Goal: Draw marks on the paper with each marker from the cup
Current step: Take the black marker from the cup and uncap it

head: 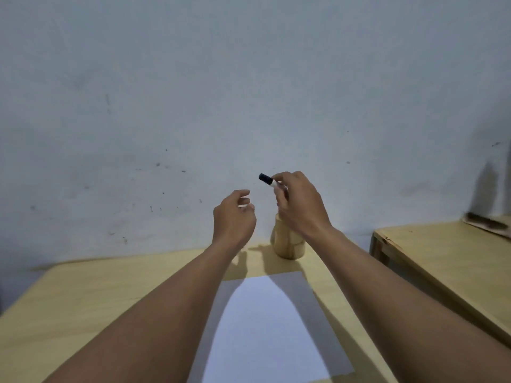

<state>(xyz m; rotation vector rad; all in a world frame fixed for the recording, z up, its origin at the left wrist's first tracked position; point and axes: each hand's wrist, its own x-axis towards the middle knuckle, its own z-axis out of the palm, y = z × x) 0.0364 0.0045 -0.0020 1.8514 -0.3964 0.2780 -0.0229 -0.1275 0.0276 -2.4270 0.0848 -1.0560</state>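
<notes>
A white sheet of paper (pixel 265 327) lies flat on the wooden table, between my forearms. Behind it stands a wooden cup (pixel 287 244), partly hidden by my right wrist. My right hand (pixel 300 205) is raised above the cup and grips a white marker with a black cap (pixel 266 179); the cap points up and to the left. Most of the marker's barrel is hidden in my fingers. My left hand (pixel 233 217) hovers just left of the marker with its fingers curled and apart, holding nothing. No marks show on the paper.
The light wooden table (pixel 96 299) reaches back to a pale scuffed wall (pixel 249 92). A second wooden table (pixel 448 258) stands to the right, across a narrow gap, with a dark flat object (pixel 486 223) at its far end.
</notes>
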